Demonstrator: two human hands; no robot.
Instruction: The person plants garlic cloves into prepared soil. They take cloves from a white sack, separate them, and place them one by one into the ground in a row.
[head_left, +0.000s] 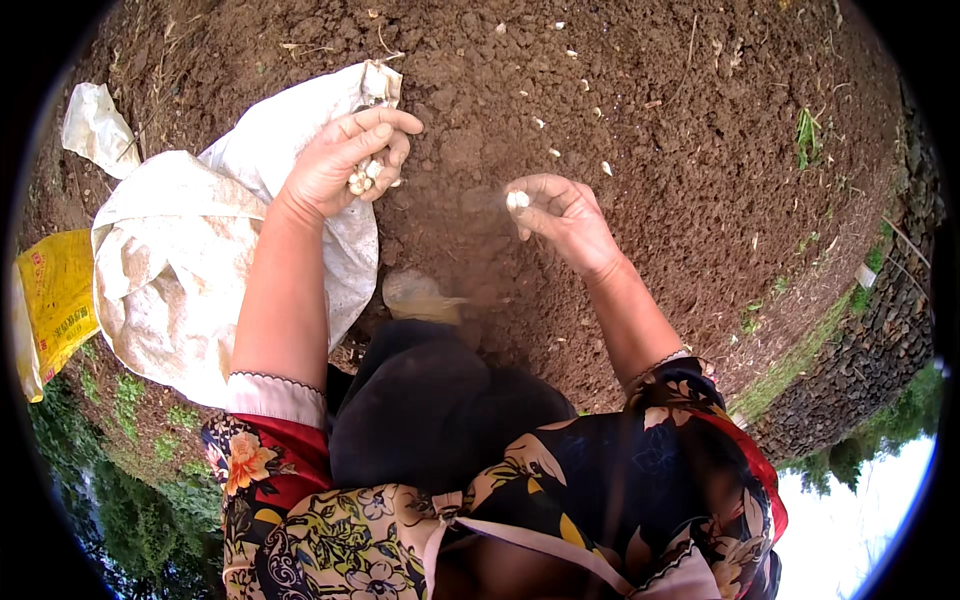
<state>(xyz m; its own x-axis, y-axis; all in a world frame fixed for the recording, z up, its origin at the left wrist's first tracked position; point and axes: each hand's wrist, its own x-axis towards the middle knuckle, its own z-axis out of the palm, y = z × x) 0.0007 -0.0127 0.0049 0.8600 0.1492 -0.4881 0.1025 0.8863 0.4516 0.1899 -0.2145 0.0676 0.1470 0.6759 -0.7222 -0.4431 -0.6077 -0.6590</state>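
Observation:
Several garlic cloves (362, 178) lie cupped in my left hand (349, 154), under its curled fingers. That hand is above the edge of a large white woven sack (300, 112). Pinched between thumb and fingers of my right hand (559, 217) is a small piece of pale garlic (517, 199), held over the brown soil (457, 217). Single pale cloves are spaced in rough rows on the soil ahead, the nearest one (606, 168) just beyond my right hand. The sack sprawls in folds beneath and beside my left forearm.
A yellow printed bag (56, 292) lies at the far left, with a crumpled clear plastic bag (97, 127) above it. My shoe (420, 296) presses on the soil before my dark-clad knees (442, 405). A dark, rough stone-like bank (847, 397) borders the right side.

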